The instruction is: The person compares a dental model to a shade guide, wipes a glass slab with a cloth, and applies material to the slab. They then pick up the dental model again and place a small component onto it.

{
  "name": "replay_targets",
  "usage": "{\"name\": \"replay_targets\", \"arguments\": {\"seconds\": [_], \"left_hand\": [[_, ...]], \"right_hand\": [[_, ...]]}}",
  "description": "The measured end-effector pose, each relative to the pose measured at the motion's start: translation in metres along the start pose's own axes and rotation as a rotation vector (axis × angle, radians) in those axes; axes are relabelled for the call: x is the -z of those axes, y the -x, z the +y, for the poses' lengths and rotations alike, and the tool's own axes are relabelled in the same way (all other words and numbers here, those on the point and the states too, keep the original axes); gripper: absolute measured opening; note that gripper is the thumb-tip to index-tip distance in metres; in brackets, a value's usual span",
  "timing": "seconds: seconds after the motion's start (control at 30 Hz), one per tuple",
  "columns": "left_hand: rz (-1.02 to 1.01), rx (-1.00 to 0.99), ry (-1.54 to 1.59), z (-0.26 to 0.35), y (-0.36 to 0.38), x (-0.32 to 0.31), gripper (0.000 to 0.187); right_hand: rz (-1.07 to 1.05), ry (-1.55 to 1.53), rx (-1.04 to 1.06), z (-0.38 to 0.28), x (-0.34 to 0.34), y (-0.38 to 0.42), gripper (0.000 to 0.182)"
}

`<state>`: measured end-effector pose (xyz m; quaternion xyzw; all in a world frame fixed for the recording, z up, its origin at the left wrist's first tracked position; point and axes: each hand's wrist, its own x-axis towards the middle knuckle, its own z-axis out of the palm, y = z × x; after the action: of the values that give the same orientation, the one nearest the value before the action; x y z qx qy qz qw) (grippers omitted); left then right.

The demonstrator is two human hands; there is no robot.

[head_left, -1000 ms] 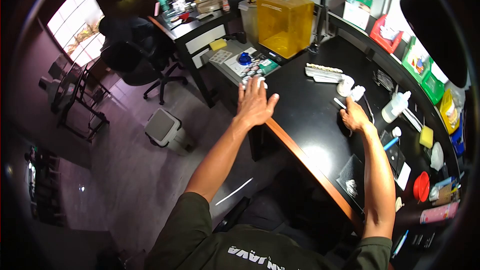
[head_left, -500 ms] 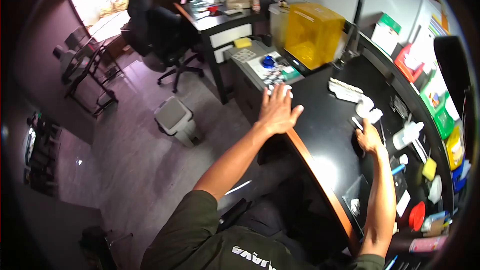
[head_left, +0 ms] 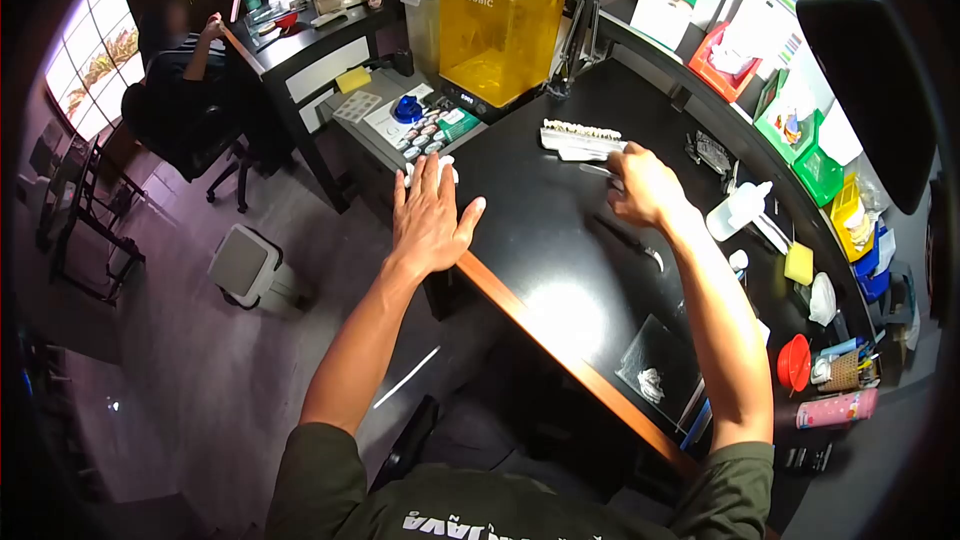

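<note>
Near the left end of the black desk, my left hand is stretched out with its fingers spread, palm down. White material shows at its fingertips; whether it is touched is hidden. My right hand is closed over the desk, its fingers round a thin, light-coloured tool that points left. Just beyond that hand lies a pale holder with a row of tooth-like pieces. A dark tool with a curved metal tip rests nearer the desk's front edge.
A yellow-covered machine stands at the back left. White bottle, yellow sponge, red bowl and glass plate are at the right. A lidded bin stands on the floor. Another person sits at the far desk.
The view has swung right. My right hand has moved away from the white pieces near it and is now beside the pale holder. The dark tool and the seated person have come into sight.
</note>
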<state>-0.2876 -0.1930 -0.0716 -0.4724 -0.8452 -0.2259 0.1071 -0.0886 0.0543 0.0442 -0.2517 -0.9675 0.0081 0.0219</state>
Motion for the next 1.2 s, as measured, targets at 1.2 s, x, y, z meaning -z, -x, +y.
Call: {"name": "replay_targets", "arguments": {"seconds": [1.2], "left_hand": [[-0.407,-0.326,0.117,0.11,-0.127,-0.068,0.082]], "right_hand": [[-0.427,0.004,-0.046,0.058,-0.014,-0.188,0.087]]}}
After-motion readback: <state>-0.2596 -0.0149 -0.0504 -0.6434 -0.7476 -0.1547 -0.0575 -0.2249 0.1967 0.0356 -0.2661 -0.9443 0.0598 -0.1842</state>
